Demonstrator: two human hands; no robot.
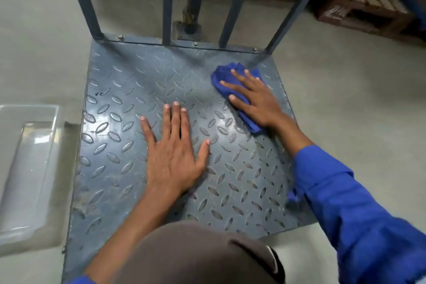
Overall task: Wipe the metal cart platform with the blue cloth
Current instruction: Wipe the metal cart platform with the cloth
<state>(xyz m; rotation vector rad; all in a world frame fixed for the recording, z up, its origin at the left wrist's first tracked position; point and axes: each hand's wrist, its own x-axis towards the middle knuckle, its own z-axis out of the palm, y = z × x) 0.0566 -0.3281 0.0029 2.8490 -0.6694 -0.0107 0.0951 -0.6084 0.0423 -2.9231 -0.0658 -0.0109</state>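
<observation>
The metal cart platform is a grey diamond-tread plate lying low over the floor. A crumpled blue cloth sits on its far right part. My right hand presses flat on the cloth with fingers spread and straight. My left hand rests palm down on the middle of the platform, fingers straight, holding nothing. Part of the cloth is hidden under my right palm.
Grey upright bars of the cart's handle frame rise from the platform's far edge. A clear plastic lid or bin lies on the floor at the left. Wooden pallets with boxes stand behind. My knee is at the near edge.
</observation>
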